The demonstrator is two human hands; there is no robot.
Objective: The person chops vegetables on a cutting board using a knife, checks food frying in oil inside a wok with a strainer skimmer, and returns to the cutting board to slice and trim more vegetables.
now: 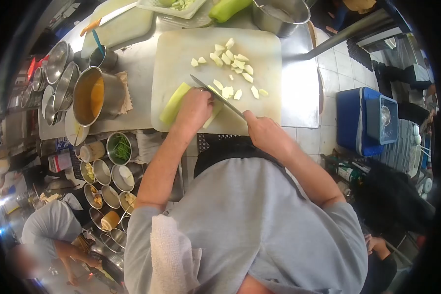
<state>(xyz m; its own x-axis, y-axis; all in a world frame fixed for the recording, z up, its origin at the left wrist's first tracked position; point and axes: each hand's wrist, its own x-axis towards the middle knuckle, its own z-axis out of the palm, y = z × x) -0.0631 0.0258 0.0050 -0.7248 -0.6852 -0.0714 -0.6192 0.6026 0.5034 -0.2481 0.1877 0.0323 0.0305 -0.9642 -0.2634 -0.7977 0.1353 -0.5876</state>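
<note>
A pale cutting board (259,44) lies on the metal table. My left hand (196,106) has its fingers bent over light green vegetable pieces (174,104) near the board's front left. In my right hand (265,131) is the handle of a knife (223,100), its blade pointing up and left, with the tip close to the left fingers. Cut pale chunks (228,58) are scattered over the middle and back of the board, some right beside the blade. How the left fingertips touch the piece under them is partly hidden.
Behind the board stand a metal pot (281,17) and a green pepper (224,10). At the left are a pot of orange liquid (94,98) and another knife (113,14). Containers of food fill the lower left, near a bending person (54,223). A blue cooler (350,120) stands right.
</note>
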